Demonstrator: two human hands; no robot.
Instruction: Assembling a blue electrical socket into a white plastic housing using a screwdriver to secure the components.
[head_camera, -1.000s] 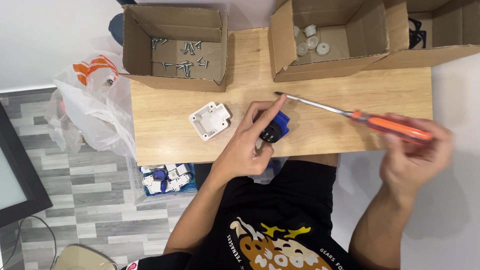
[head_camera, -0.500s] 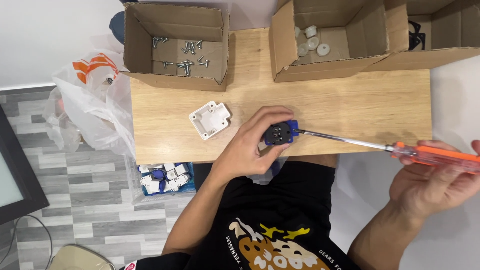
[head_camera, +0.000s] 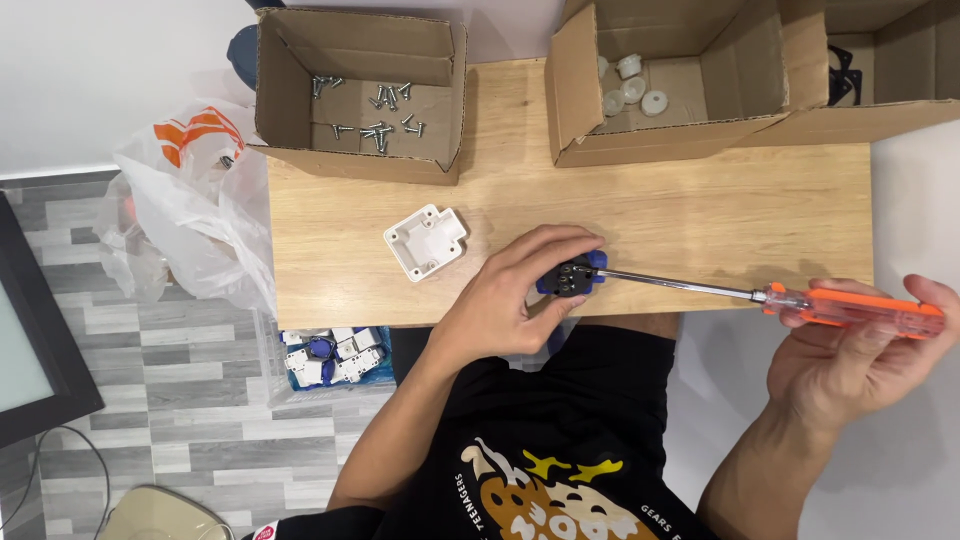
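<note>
You've got your left hand (head_camera: 510, 300) gripping the blue part (head_camera: 570, 275) while your right hand (head_camera: 850, 350) grips the screwdriver (head_camera: 800, 300), tip seated, so keep it straight.

Person is wearing a black short-sleeved T-shirt (head_camera: 560, 440) showing an orange, yellow and white cartoon print; forearms showing bare.

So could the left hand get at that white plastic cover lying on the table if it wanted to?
Probably yes. The white cover lies in the open on the wooden table, just beside the left hand, with nothing between them. But that hand is gripping the small blue part, so it would have to let go first.
</note>
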